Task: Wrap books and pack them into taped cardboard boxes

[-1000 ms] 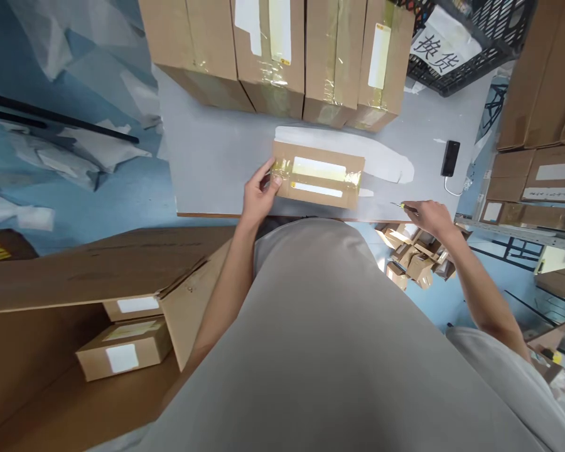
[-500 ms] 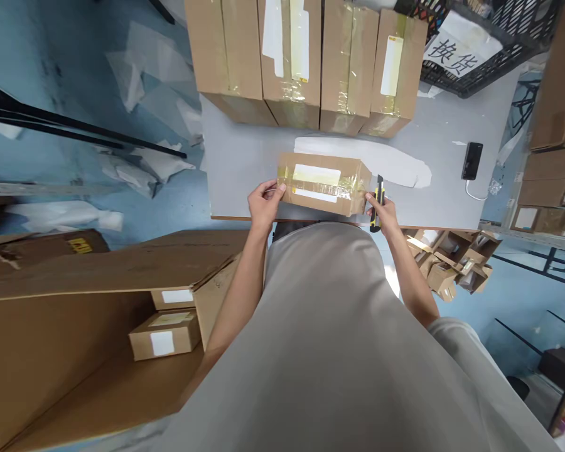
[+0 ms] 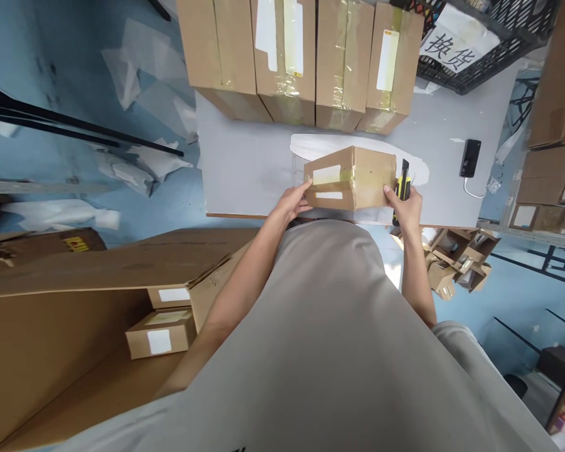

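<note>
A small taped cardboard box (image 3: 353, 177) with white labels stands tilted on the near edge of a white table (image 3: 245, 163). My left hand (image 3: 294, 201) grips its left end, fingers closed on the corner. My right hand (image 3: 405, 204) presses against the box's right end while it holds a yellow and black utility knife (image 3: 403, 182), blade end pointing away from me.
Several tall taped cartons (image 3: 301, 56) stand in a row at the table's far side. A black phone (image 3: 469, 158) on a cable lies at the right. A black crate (image 3: 480, 37) holds a paper sign. An open large carton (image 3: 75, 314) with small boxes sits at my left.
The box has been turned and tipped up, shifting right on the table. Both hands moved right with it. One second ago my right hand was away at the right with the knife.
</note>
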A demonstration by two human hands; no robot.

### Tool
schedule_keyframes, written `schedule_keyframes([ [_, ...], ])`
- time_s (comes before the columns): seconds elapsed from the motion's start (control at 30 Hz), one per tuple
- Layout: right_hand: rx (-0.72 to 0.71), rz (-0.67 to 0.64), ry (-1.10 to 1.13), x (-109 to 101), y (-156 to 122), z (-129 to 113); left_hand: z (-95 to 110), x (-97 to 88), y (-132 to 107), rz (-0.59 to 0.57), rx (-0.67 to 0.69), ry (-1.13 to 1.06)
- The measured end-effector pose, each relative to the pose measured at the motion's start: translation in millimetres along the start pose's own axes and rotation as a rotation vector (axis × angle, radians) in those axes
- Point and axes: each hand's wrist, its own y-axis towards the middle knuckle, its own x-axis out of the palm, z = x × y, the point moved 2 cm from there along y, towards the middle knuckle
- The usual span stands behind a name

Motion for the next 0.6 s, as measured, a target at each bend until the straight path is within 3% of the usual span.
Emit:
schedule_keyframes([
  [0.1,0.007,0.002,-0.048,-0.5,2.6,5.2,0.0,6.9,-0.8,0.0,-0.159,-0.109],
  [0.23,0.014,0.012,-0.034,3.1,-2.3,8.0,-0.2,10.9,-6.3,0.025,-0.216,-0.214],
  [0.43,0.009,0.018,-0.053,12.5,-17.4,8.6,-5.3,8.8,-12.1,0.056,-0.209,-0.287],
  [0.53,0.037,0.015,-0.05,16.5,-22.7,7.3,-10.4,3.2,-10.6,0.042,-0.19,-0.182],
  [0.6,0.033,0.013,-0.061,19.0,-26.0,4.6,-11.1,-4.2,-8.8,0.127,-0.08,-0.021],
])
